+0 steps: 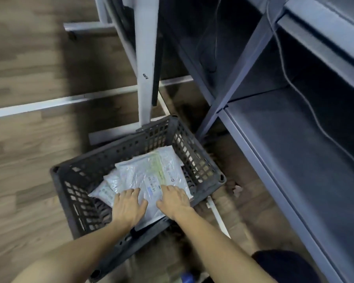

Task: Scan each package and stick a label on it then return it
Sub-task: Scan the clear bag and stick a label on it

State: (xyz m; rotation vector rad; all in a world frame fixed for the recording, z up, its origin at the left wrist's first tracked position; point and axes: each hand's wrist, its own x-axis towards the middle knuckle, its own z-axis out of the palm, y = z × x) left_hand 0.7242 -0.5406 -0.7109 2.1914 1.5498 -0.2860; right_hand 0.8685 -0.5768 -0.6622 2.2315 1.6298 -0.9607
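Note:
A dark plastic crate (200, 158) with perforated walls stands on the wooden floor and holds several white plastic mailer packages. The top package (149, 172) carries a printed label with a barcode. My left hand (129, 207) lies palm down on the near edge of this package, fingers spread and fairly straight. On the same package, just to the right, rests my right hand (174, 199), also palm down with its fingers extended. Other packages (103, 190) stick out from under the top one at the left. Whether any fingertip hooks under the package edge is hidden.
A grey metal shelving unit (284, 139) runs along the right side, with a cable hanging over it. A white table leg (145, 68) and floor bars stand behind the crate. A small white strip (217, 215) lies on the floor right of the crate.

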